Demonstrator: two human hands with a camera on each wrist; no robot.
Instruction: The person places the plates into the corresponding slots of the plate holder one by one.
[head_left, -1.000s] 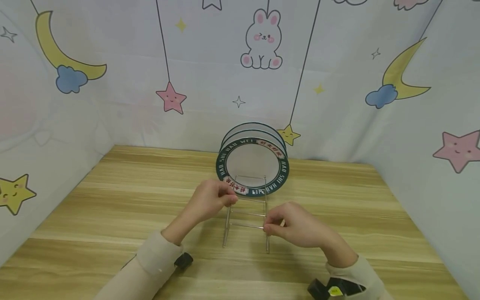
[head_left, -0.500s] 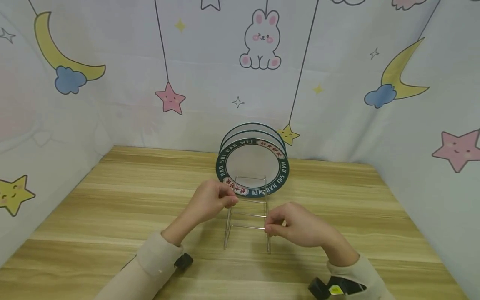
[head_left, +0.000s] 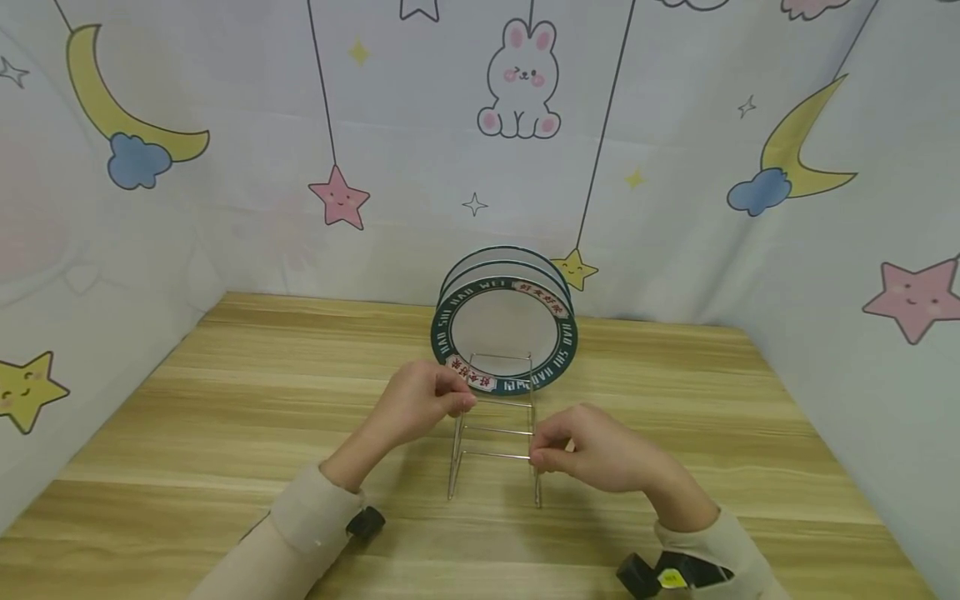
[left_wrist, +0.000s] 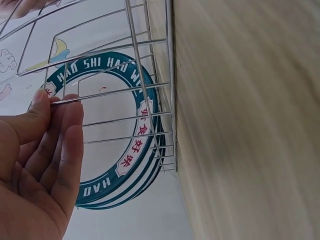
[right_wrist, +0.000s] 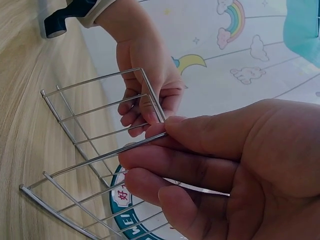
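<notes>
A silver wire dish rack (head_left: 497,455) stands on the table in the head view. In its far part, 3 round plates (head_left: 504,325) lean upright one behind another, white with dark green lettered rims. My left hand (head_left: 422,402) pinches a wire on the rack's left side between thumb and fingers. Lower and nearer, my right hand (head_left: 592,450) pinches a wire on the right side. The left wrist view has the left hand (left_wrist: 42,160) with thumb and fingertips on a wire in front of the plates. In the right wrist view, the right hand (right_wrist: 215,170) grips a bar.
The wood-grain table (head_left: 225,467) spreads on both sides of the rack. Behind it and along the sides hang white cloth walls (head_left: 420,167) printed with moons, stars and a rabbit. Black wrist cameras (head_left: 366,522) sit on both sleeves.
</notes>
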